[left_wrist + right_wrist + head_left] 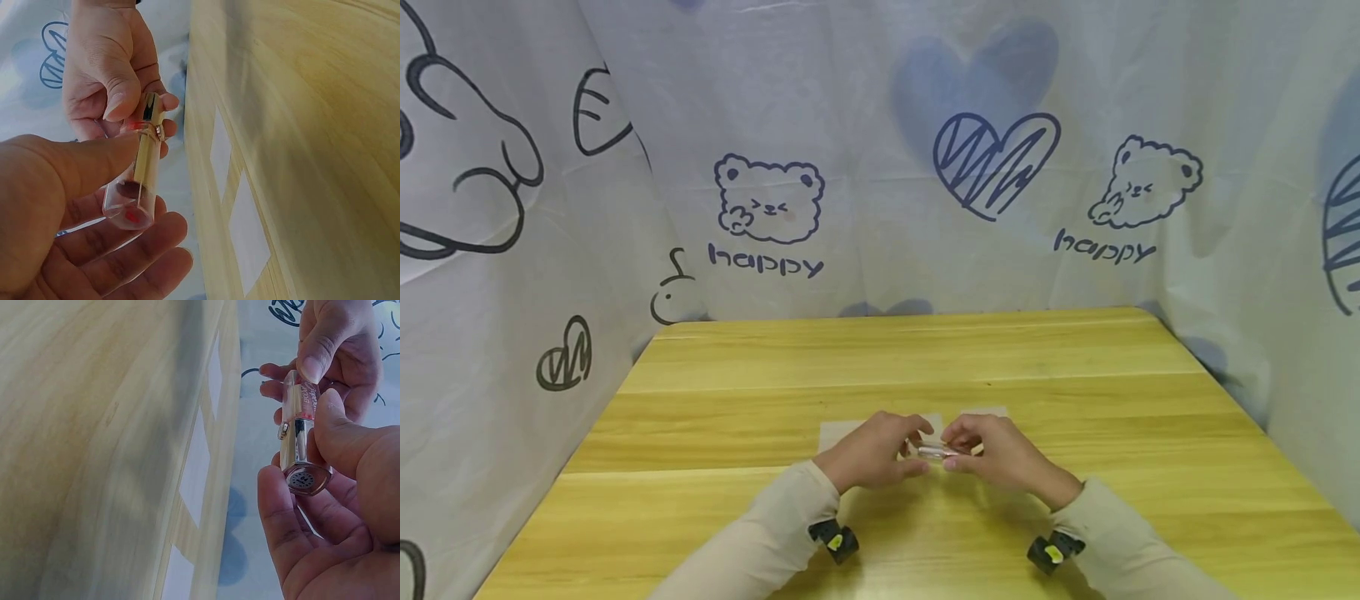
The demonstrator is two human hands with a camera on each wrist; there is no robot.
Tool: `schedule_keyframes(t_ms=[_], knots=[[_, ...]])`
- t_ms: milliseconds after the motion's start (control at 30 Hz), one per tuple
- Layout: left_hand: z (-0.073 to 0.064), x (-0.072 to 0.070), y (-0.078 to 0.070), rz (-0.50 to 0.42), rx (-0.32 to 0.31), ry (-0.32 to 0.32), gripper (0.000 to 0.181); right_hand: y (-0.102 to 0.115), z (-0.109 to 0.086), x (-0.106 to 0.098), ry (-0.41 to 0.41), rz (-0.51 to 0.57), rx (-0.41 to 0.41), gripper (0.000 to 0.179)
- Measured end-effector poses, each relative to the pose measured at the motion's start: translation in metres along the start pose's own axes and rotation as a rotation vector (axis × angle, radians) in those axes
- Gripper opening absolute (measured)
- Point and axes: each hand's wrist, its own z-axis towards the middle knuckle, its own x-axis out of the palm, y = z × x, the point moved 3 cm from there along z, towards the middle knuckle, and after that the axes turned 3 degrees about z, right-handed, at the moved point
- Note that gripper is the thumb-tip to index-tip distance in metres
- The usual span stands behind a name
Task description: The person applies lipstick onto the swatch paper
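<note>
Between the two hands, above the table, is a lipstick [934, 451] with a clear cap [129, 209] and a shiny gold base [301, 450]. My left hand [877, 451] holds the capped end, its thumb lying along the clear part in the left wrist view. At the base end my right hand [1000, 454] grips with the thumb on one side and fingers beneath. A round label [302, 480] shows on the base's underside in the right wrist view. Some of the left fingers are spread loosely below the cap.
White paper pieces [837, 433] lie flat on the wooden table [887, 358] just beyond the hands, partly covered by them in the head view. Printed white curtains [865, 167] hang behind the table and along both sides.
</note>
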Motion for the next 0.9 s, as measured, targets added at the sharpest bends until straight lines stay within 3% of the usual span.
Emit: schedule_keyframes(t_ms=[600, 900], knots=[[-0.0006, 0.0083, 0.0013, 0.002, 0.006, -0.023, 0.032, -0.0017, -0.0031, 0.0053, 0.037, 0.065, 0.036, 0.017], [0.0018, 0.0047, -0.0002, -0.005, 0.02, -0.032, 0.022, -0.0041, -0.0027, 0.0032, 0.023, 0.05, 0.046, 0.013]])
